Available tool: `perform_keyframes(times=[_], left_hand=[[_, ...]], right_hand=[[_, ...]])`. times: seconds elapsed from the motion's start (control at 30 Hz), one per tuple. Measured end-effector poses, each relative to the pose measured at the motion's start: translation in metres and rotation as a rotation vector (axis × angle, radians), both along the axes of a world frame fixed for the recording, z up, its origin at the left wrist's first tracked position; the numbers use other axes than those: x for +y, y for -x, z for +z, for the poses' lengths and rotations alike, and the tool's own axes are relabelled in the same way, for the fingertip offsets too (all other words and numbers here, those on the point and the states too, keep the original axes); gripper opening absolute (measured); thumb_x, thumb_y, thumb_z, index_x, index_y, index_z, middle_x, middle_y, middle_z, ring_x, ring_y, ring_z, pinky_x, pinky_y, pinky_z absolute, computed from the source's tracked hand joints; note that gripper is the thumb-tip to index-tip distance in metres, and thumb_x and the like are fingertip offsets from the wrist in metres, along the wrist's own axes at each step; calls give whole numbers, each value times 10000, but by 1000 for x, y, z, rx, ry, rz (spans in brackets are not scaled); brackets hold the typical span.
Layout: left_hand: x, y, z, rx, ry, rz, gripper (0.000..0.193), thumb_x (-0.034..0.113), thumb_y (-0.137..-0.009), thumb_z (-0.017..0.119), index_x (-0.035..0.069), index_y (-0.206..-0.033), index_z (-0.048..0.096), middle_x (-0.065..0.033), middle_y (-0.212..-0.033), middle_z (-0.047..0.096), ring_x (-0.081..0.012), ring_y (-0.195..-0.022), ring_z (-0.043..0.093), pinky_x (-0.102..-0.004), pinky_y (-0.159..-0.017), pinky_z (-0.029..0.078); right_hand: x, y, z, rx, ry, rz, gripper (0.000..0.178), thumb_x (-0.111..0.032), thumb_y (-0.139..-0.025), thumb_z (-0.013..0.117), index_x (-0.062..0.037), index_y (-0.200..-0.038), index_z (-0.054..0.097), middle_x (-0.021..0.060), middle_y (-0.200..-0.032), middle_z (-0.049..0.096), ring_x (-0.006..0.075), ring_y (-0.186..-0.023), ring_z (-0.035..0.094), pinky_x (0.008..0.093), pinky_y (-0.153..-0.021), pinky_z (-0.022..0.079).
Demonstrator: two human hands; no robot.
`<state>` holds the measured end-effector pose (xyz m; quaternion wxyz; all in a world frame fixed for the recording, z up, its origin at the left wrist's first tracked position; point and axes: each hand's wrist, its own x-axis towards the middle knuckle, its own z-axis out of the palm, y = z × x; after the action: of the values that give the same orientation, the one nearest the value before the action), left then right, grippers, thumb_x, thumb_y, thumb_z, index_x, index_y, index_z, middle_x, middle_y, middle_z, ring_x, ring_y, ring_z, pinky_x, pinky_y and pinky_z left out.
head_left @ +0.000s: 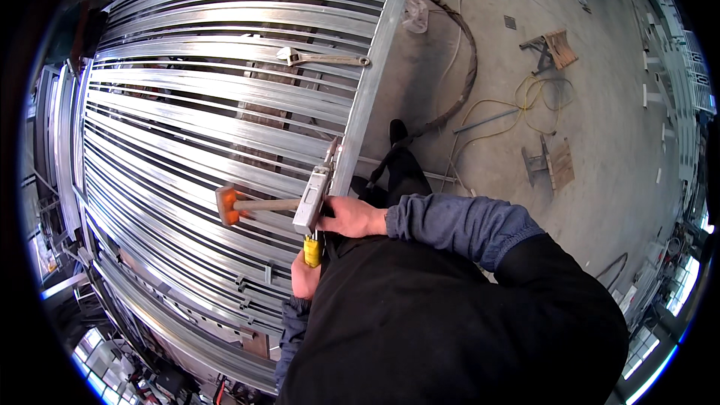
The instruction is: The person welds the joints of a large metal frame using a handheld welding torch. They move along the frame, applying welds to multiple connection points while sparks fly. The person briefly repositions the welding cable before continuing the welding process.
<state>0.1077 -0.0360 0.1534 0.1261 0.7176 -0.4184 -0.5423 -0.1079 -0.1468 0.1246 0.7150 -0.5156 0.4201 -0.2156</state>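
My right hand (pixel 358 217) is closed at the lower end of a short silver bar (pixel 313 199) that looks like a spirit level; its fingertips are partly hidden. Just below it, my left hand (pixel 304 277) is curled round a small yellow object (pixel 311 252), whose kind I cannot make out. Both hands are at the near right edge of a large silver metal frame (pixel 373 82) with many parallel bars. A mallet (pixel 227 205) with an orange head lies on the bars, its wooden handle running behind the silver bar. A slim metal tool (pixel 332 151) rests just beyond that bar.
An adjustable wrench (pixel 328 58) lies across the far bars. Right of the frame, a thick dark cable (pixel 471 60) and a yellow hose (pixel 491 103) curl over the concrete floor. Two small wood-topped stands (pixel 561 50) (pixel 561 165) are farther right.
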Motion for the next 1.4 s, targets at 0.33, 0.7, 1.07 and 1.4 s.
perform_keyframes(times=[0.33, 0.7, 1.07, 1.4], left_hand=[[-12, 6, -9, -40, 9, -62, 283, 115, -849, 751, -38, -1071, 664, -87, -889, 735, -112, -820, 651, -322, -775, 529], [-10, 6, -6, -34, -7, -65, 284, 125, -863, 739, -36, -1086, 667, -78, -896, 736, -110, -831, 647, -320, -778, 525], [-5, 0, -10, -20, -19, -65, 291, 101, -857, 739, -44, -1097, 661, -78, -915, 737, -106, -844, 654, -313, -790, 530], [-7, 4, -4, 8, -53, -27, 287, 84, -857, 749, -37, -1105, 668, -73, -938, 740, -93, -860, 649, -302, -808, 531]], right_hand=[[-12, 16, 5, 82, -32, -1, 443, -392, -956, 665, -15, -1188, 667, 221, -1076, 734, 398, -1065, 682, 428, -899, 525], [-9, 14, -6, 111, -87, 60, 513, -441, -948, 670, 9, -1191, 642, 256, -1075, 717, 426, -1064, 677, 460, -884, 524], [-4, 10, -18, 136, -5, 44, 492, -427, -940, 654, 5, -1175, 655, 245, -1063, 728, 418, -1050, 686, 457, -891, 528], [-5, 11, -14, 107, -12, 59, 454, -391, -976, 640, 0, -1208, 632, 221, -988, 720, 385, -954, 690, 425, -850, 519]])
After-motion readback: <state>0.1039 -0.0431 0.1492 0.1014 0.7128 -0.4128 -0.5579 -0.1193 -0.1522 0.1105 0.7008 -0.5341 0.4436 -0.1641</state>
